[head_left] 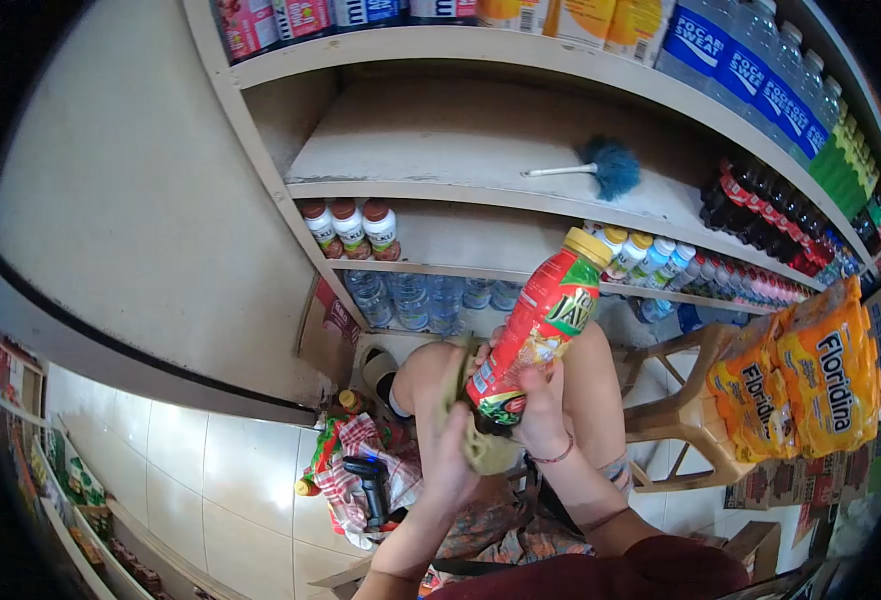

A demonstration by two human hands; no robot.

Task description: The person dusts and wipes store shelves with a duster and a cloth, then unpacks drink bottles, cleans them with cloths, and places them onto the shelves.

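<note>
A red bottle of Java tea (541, 315) with a gold cap tilts up to the right above my knees. My right hand (543, 418), with a bracelet at its wrist, closes around the lower part of the bottle. My left hand (451, 462) is closed on a greenish-yellow cloth (494, 452), bunched against the bottle's base and side. The cloth and bottle hide some of my fingers.
A blue duster (613, 168) lies on the middle shelf (421, 140). White bottles (381, 232) stand on the shelf below. Orange Floridina packs (826, 375) rest on a brown plastic stool (676, 410). At left on the floor are a checked cloth (346, 460) and black handheld device (371, 490).
</note>
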